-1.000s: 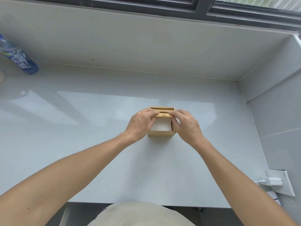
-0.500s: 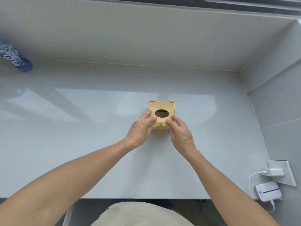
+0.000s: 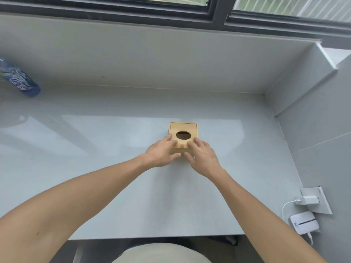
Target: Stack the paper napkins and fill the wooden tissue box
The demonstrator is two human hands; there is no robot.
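Note:
A small square wooden tissue box (image 3: 183, 128) stands on the grey counter (image 3: 114, 149), right of centre. Its lid is on and has a dark oval hole in the middle. No napkins show through the hole or anywhere on the counter. My left hand (image 3: 162, 151) grips the box's near left corner, fingers on the lid and thumb against the front face. My right hand (image 3: 202, 155) grips the near right corner the same way. Both hands hide the box's front edge.
A blue-labelled plastic bottle (image 3: 18, 80) lies at the far left by the back wall. A wall socket with a white charger (image 3: 310, 200) and a white device (image 3: 303, 222) on a cable sit at the near right. Walls close the counter at the back and right.
A second ago the lid was partly open with white napkins showing inside. The lid now covers the box fully, and both hands have settled on its near corners.

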